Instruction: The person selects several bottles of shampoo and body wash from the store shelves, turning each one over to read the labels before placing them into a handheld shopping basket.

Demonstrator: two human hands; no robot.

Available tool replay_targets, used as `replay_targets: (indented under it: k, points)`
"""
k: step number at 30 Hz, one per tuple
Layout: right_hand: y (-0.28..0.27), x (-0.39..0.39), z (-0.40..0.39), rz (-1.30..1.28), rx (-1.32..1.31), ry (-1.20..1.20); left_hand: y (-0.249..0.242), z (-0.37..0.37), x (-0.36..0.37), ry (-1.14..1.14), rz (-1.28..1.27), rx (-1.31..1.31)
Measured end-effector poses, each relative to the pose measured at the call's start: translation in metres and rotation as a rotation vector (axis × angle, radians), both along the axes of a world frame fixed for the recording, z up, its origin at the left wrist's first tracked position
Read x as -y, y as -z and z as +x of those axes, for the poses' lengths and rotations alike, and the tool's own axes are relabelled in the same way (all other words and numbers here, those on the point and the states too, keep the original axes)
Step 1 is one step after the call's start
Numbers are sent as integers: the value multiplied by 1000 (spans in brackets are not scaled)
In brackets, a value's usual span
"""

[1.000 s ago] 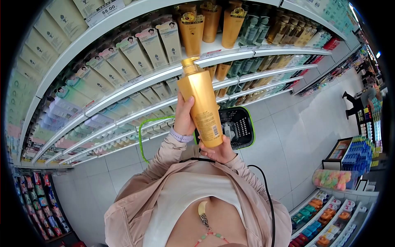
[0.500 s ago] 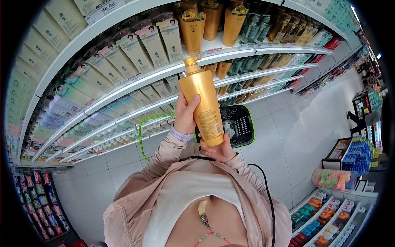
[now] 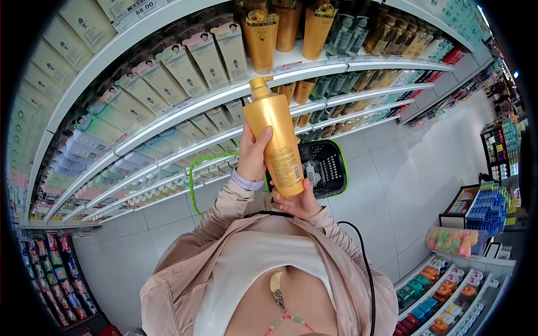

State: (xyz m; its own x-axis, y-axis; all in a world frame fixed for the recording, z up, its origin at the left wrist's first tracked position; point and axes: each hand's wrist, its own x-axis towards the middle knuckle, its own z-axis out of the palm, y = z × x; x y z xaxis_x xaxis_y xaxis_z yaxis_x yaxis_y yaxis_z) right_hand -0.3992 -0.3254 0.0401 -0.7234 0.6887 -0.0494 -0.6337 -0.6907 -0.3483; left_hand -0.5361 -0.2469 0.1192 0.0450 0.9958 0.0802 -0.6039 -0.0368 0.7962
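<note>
A gold pump bottle (image 3: 276, 143) is held up in front of me, tilted, its pump top pointing toward the shelf and its printed label side facing me. My left hand (image 3: 253, 151) wraps round its left side, the thumb lying across the front. At the bottle's base, my right hand (image 3: 302, 203) grips the lower end with its thumb on the front edge; its other fingers are partly hidden behind. Similar gold bottles (image 3: 260, 39) stand on the shelf just beyond the pump.
Curved white shelves (image 3: 314, 70) ahead carry pale boxed bottles (image 3: 200, 59) and green bottles (image 3: 347, 36). A black shopping basket (image 3: 336, 168) with a green rim is below, containing some items. Grey tiled floor (image 3: 375, 190) lies around it. Another display (image 3: 443, 297) stands at the lower right.
The base of the gold bottle and my right hand have shifted very slightly upward in view. Both hands keep the same hold on it.
</note>
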Motion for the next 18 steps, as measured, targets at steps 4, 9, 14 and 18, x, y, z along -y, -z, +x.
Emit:
replay_targets:
  k: [4, 9, 14, 18]
  points:
    - [2, 0, 1, -28, 3, 15, 1, 1, 0, 0, 3, 6]
    - [2, 1, 1, -44, -11, 27, 3, 2, 0, -2, -3, -4]
    - [4, 0, 2, -60, 11, 37, 4, 2, 0, -6, -5, -19]
    - [3, 0, 2, -84, -3, 36, 3, 3, -1, -14, -5, -17]
